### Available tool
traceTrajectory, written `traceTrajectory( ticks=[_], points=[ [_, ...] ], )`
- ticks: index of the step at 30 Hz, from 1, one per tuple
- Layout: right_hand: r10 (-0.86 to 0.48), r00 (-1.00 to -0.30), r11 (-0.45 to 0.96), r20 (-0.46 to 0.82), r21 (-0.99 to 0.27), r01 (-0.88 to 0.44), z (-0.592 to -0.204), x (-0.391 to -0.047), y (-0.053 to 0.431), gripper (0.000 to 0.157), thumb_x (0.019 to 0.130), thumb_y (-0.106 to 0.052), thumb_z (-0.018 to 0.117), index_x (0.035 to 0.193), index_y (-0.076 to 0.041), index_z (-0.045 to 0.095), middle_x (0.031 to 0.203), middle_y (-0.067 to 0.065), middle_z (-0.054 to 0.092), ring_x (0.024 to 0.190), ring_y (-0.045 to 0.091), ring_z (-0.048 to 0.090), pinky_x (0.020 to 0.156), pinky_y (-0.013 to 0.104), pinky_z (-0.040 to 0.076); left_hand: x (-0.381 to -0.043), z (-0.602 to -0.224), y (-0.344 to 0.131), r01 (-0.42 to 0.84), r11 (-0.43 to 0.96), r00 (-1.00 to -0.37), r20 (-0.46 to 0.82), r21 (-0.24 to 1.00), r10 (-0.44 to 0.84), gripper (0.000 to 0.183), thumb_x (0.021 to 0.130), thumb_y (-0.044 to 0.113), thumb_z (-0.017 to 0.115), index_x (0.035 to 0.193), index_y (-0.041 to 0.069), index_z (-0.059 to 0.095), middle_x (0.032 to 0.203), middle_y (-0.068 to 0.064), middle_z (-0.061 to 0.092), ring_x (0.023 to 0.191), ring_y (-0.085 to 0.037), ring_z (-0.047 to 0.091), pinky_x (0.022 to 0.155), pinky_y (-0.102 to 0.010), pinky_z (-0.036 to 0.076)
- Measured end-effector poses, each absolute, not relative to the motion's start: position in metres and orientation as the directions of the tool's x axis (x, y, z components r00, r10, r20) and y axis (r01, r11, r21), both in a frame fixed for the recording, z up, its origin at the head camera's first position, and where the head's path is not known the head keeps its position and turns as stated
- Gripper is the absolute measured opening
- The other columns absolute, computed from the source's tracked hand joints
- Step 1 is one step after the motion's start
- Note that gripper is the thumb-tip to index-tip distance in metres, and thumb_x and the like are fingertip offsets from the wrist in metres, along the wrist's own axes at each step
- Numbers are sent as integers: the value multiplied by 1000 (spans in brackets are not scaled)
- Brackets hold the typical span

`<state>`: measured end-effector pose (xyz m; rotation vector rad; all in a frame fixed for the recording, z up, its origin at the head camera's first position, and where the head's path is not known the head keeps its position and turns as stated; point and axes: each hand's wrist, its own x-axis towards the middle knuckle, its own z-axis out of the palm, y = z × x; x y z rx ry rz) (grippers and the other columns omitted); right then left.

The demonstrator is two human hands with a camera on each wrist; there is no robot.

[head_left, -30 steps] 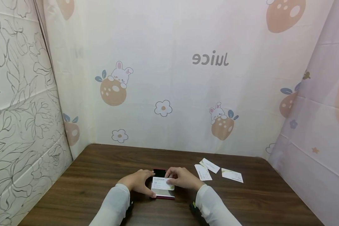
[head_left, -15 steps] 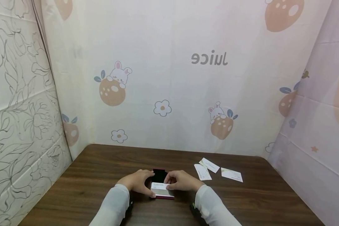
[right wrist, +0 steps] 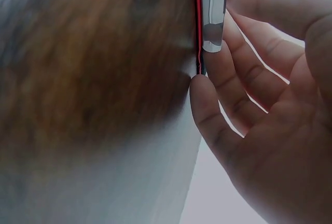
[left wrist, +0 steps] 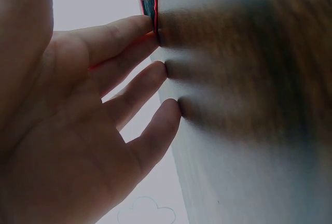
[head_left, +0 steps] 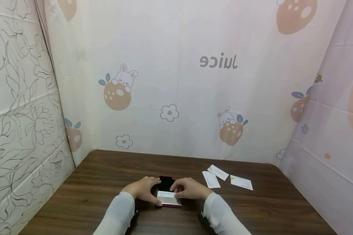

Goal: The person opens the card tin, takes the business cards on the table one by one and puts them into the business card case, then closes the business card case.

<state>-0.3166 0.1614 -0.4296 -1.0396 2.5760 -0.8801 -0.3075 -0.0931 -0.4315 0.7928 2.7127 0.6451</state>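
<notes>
A card case (head_left: 166, 182) lies unfolded on the table, with a black lining, a red edge and a silver metal holder at its near end. A white business card (head_left: 163, 194) sits partly in that holder, its far printed strip showing. My left hand (head_left: 143, 190) grips the case's left side, thumb at the near corner and fingers by the far part. At the right side, my right hand (head_left: 191, 188) pinches the card's edge, thumb on it and fingers bent behind. In the right wrist view the silver holder (right wrist: 213, 11) stands beside the thumb and fingers.
Farther right on the brown wooden table (head_left: 111, 169) lie two overlapping business cards (head_left: 211, 179) and a third card (head_left: 241, 182) apart from them. A printed curtain (head_left: 176, 81) hangs behind the table, and more curtains stand at both sides.
The business card has slid toward me into the silver holder, so less of it shows and more black lining is visible. The right hand moved slightly nearer with it; the left stayed still.
</notes>
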Motion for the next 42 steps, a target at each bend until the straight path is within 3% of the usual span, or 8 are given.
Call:
traceTrajectory(
  ticks=[4,10,29,36,42],
  points=[
    [-690,-724,569,18,-605,-557,-432,-318,164,17,90,-8,74,107,-12,73,92,-6,68,81,3,59,76,24,51,-308,-432,-93,449,754,-824,-103,480,557,93,72,51,86,146,5,51,151,-12,46,138,-34,39,106,-56,39],
    [-616,-786,620,45,-588,-520,-433,-321,178,16,96,-17,68,112,-17,72,106,-9,69,95,6,62,84,31,52,-307,-432,-94,455,749,-821,-99,481,562,93,73,50,86,146,5,51,151,-12,46,138,-35,39,107,-56,38],
    [-403,-889,764,217,-454,-458,-420,-336,271,18,93,-10,69,110,-4,71,99,4,69,89,22,63,77,41,52,-305,-430,-94,465,739,-813,-96,488,575,92,74,47,87,146,4,50,150,-14,46,138,-36,39,107,-56,38],
    [-282,-928,831,244,-421,-364,-419,-348,306,26,90,-10,72,112,3,69,105,16,70,97,35,66,84,52,52,-305,-430,-94,457,744,-816,-103,487,569,91,74,46,87,146,4,50,150,-14,46,138,-36,38,107,-57,38],
    [-185,-965,886,188,-392,-246,-421,-357,321,35,91,-17,74,116,6,68,109,22,70,103,39,65,86,56,51,-305,-429,-94,452,747,-816,-111,488,567,91,74,46,87,146,5,50,151,-14,45,139,-36,38,107,-57,38]
  ],
)
